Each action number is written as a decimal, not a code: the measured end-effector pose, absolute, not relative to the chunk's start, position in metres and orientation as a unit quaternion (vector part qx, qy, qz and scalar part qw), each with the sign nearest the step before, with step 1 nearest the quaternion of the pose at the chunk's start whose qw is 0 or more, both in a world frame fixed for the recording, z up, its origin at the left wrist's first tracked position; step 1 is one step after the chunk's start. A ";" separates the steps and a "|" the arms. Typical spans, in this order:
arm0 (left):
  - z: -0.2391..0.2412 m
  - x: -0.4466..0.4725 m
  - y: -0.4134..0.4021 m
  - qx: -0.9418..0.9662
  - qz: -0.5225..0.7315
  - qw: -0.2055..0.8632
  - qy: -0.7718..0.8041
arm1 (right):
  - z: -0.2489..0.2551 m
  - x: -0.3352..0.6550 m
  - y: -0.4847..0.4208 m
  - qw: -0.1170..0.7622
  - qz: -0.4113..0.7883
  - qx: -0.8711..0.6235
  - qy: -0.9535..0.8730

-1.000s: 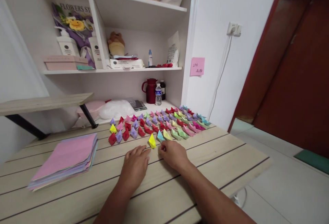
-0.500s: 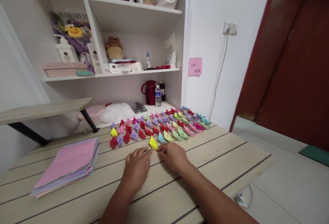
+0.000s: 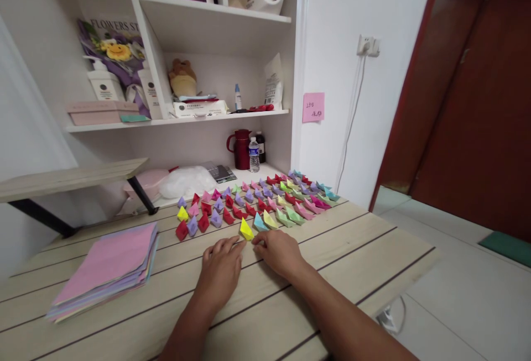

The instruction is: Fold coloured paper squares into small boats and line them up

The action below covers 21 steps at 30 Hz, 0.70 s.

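Observation:
A yellow paper boat (image 3: 246,230) stands on the wooden table (image 3: 365,250), just in front of rows of several folded paper boats (image 3: 257,200) in red, purple, pink, green and blue. My left hand (image 3: 220,270) lies flat on the table, fingers stretched toward the yellow boat, its fingertips just short of it. My right hand (image 3: 279,250) rests beside it with fingers curled loosely, fingertips close to the yellow boat's right side. Neither hand holds anything.
A stack of coloured paper sheets (image 3: 105,268) lies at the table's left. Behind the boats stand a red jug (image 3: 241,148), a water bottle (image 3: 253,154) and a white plastic bag (image 3: 185,179). Shelves above carry bottles and boxes. The table's right edge drops to a tiled floor.
Both hands have shifted slightly and their fingertips have come closer to the yellow boat. The view has tilted a little. The boats have not moved.

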<state>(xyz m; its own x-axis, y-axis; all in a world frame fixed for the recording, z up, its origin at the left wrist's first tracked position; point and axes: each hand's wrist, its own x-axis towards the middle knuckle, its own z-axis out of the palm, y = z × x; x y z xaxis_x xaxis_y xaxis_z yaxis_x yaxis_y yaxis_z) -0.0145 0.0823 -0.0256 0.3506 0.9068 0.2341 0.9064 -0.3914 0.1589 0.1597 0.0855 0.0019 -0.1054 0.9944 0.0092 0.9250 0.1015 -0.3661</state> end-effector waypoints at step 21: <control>-0.026 -0.014 0.084 0.806 0.143 0.005 0.575 | -0.001 0.155 0.078 0.137 0.142 -0.501 -0.842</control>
